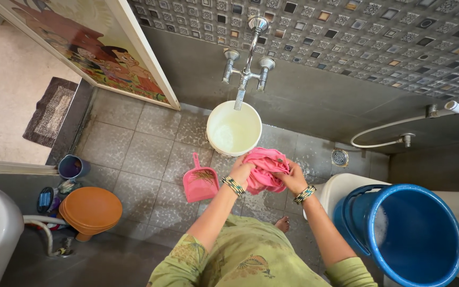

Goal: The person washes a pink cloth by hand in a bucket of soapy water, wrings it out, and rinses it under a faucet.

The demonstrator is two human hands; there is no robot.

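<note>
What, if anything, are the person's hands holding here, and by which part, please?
Both hands grip a bunched pink cloth: the left hand clutches its left side, the right hand its right side, above the wet tiled floor.

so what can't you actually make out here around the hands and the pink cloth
- Head view: the fingers of the left hand and right hand are buried in the bunched pink cloth.
- What kind of garment the cloth is: too crumpled.
- Blue bucket: cut off by the bottom edge.
- White bucket: its contents are too pale to tell.
</note>
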